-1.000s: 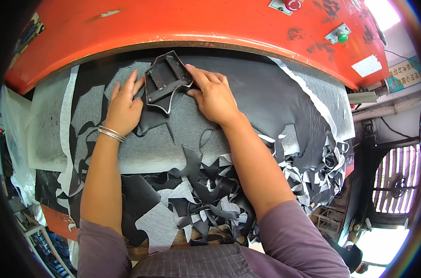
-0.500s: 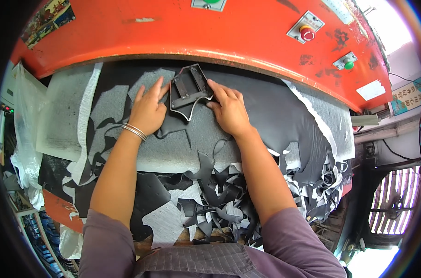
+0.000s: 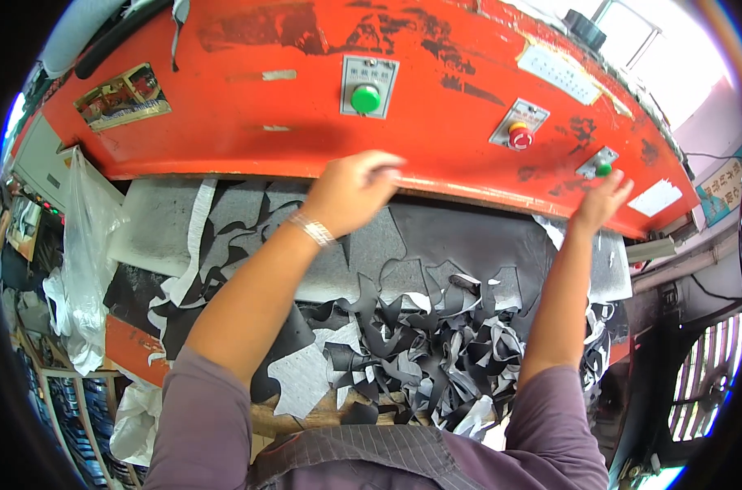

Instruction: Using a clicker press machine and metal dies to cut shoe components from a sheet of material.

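Note:
My left hand (image 3: pixel 350 192) is raised in front of the red machine beam (image 3: pixel 248 151), below a green push button (image 3: pixel 365 99). Its fingers point right, smeared by motion, and whether they hold anything does not show. On the right, my right hand (image 3: pixel 597 206) is up at the beam with its fingers apart and nothing in them. Its fingertips are close to a smaller green button (image 3: pixel 604 169); contact cannot be made out. Beneath the beam lies a black sheet material (image 3: pixel 477 237) on a grey board (image 3: pixel 154 233). The dark metal cutting die is out of sight.
Black and grey offcuts (image 3: pixel 436 359) pile up along the near edge. A red stop button (image 3: pixel 520 136) sits on the beam between the green ones. At left hangs a clear plastic bag (image 3: pixel 89 261). A fan (image 3: pixel 706 384) stands at lower right.
Both hands have left the cutting die: the left moved right and up, the right moved right toward the smaller green button. The view has tilted up, showing more of the red beam.

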`<act>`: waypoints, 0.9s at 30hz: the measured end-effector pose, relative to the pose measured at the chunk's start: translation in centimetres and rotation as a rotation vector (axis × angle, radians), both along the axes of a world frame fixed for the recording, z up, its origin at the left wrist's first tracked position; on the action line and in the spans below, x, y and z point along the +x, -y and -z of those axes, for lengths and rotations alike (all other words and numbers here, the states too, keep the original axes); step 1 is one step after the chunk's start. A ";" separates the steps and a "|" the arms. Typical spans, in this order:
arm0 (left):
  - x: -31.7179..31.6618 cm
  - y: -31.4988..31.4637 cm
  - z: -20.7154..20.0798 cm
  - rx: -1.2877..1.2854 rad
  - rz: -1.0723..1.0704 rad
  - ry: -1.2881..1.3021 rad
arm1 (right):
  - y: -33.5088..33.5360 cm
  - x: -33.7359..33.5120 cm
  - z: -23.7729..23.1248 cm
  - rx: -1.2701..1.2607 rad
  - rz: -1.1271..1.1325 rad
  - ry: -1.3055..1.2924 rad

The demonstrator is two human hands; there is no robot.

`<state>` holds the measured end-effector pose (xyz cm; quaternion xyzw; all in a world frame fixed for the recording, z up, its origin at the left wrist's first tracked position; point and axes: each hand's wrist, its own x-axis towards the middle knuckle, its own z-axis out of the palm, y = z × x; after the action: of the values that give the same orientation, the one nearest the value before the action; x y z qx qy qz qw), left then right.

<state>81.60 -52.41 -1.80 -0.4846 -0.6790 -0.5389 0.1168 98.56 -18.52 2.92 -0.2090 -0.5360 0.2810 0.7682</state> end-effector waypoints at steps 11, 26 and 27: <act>7.0 3.3 -0.3 -0.141 -0.116 -0.242 | -1.8 7.7 0.3 -0.035 -0.120 0.021; 21.5 18.8 19.8 -0.347 -0.327 -0.199 | 32.7 1.1 12.8 0.482 -1.022 0.903; 21.4 18.9 19.9 -0.350 -0.316 -0.193 | 34.9 0.6 14.0 0.708 -1.079 0.977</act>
<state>103.04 -71.29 -21.72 -0.4344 -0.8150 -0.3394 0.1784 99.14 -53.43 -11.05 0.2351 -0.8952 0.3034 0.2264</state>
